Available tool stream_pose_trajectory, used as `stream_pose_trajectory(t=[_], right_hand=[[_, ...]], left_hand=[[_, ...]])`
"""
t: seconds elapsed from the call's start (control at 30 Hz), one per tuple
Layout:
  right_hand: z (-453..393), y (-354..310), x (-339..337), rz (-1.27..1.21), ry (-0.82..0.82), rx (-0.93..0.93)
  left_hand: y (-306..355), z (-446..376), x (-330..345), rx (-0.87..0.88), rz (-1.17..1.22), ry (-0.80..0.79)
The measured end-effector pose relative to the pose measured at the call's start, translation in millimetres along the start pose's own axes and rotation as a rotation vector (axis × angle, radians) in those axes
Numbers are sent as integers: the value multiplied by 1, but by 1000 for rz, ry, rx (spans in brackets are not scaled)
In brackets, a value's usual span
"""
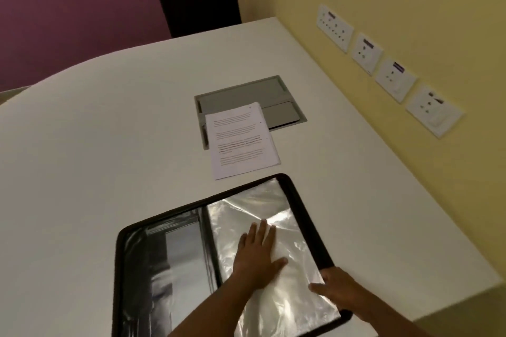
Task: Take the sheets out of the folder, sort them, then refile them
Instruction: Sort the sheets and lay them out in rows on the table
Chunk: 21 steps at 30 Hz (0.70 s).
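Folder (306, 216): lies open on the desk (109, 145) right in front of me, its clear plastic sleeves (246, 210) fanned over the right half.
Left grip (256, 250): fingers straight and spread, palm flat on the top sleeve, pressing it down.
Right grip (332, 288): fingers loosely extended at the folder's right rim, touching the sleeve's edge; I cannot tell whether anything is pinched.
Sheets (241, 139): a printed stack well beyond the folder, partly overlapping the grey cable hatch (276, 90).
Risk, sleeve: the film is slick and crinkled; if my palm slides, I judge it could crease or tear at the spine.
Risk, sheets: the stack looks unevenly squared, so a careless pickup could shuffle its order.
Risk, folder: pushing at the rim might skid it toward the desk edge.
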State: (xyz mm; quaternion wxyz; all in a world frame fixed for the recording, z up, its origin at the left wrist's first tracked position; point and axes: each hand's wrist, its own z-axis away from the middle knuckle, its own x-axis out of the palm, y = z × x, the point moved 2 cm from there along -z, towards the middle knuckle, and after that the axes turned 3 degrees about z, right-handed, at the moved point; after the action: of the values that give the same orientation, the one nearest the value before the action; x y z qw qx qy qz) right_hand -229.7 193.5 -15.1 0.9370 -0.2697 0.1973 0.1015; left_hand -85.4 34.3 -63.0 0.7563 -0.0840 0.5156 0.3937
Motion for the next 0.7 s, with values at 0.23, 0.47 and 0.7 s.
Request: stream_pose_trajectory(t=[0.23,0.47,0.7], right_hand=[[-7,18,0,-2,-131,49],[-7,17,-2,76,-227,70],[-16,27,-13,44,-196,156]], left_hand=[[12,-62,-28,-34,-25,54],[9,-84,-31,-35,-86,134],[9,-106,-34,-20,-115,114]])
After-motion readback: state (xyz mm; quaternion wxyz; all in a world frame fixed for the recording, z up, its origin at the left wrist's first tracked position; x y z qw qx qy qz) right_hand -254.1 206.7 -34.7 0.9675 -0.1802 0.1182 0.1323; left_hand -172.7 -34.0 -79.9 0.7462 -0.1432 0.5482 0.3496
